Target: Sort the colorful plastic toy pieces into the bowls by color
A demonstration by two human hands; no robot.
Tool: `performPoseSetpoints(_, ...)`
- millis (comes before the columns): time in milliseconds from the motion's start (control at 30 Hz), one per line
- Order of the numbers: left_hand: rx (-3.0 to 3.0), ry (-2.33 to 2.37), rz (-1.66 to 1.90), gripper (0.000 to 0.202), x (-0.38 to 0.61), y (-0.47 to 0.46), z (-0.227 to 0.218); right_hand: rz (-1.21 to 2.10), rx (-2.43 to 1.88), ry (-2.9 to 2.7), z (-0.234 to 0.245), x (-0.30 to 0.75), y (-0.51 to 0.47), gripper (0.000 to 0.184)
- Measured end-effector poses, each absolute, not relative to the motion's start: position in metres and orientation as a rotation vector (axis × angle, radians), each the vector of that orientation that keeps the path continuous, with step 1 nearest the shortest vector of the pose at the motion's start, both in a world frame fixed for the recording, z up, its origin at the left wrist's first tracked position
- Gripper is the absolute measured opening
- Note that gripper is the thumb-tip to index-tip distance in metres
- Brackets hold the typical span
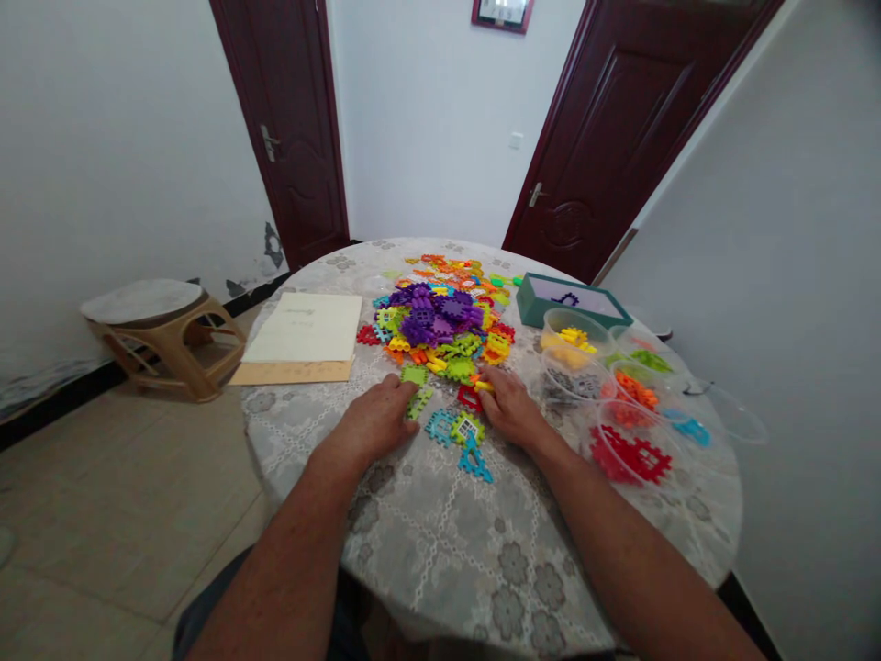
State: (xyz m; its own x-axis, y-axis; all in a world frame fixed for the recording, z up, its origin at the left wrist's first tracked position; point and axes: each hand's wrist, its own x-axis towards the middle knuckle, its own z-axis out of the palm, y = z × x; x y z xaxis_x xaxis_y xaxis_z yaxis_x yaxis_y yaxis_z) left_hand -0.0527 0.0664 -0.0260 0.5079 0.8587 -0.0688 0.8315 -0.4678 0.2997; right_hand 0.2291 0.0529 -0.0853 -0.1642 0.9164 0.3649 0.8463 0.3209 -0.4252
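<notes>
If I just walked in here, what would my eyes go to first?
Probably the big colorful pile in the middle of the table, with bright purple on top. Next might be the clear tubs on the right, with yellow, orange and red pieces in them. Then the two hands in front of the pile: the left hand at green pieces, the right hand at a yellow piece.

2 hands (377, 418); 2 doors (293, 110); 5 tubs (573, 318), perhaps 6.

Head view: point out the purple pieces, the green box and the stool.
Purple pieces (440, 321): head view, middle of their heap.
Green box (532, 310): head view, outer wall, left end.
Stool (146, 301): head view, pale top.
</notes>
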Motion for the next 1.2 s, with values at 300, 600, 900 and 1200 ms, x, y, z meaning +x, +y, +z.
performPoseSetpoints(300, 2.459, 1.407, 0.181, 0.047, -0.052, 0.062, -0.024, 0.276, -1.481, -2.152, -0.061, 0.224, 0.037, 0.007)
performPoseSetpoints(600, 2.568, 1.221, 0.384, 0.037, -0.024, 0.062, -0.032, 0.473, -1.312, -2.108, -0.057, 0.210, 0.024, 0.009)
performPoseSetpoints(900, 2.631, 1.237, 0.320, 0.034, 0.010, 0.075, -0.048, 0.606, -1.303, -1.998, -0.059, 0.216, 0.025, 0.011)
performPoseSetpoints(1200, 2.638, 1.304, 0.305, 0.029, 0.010, 0.075, -0.051, 0.786, -1.211, -1.918, -0.059, 0.217, 0.022, 0.018)
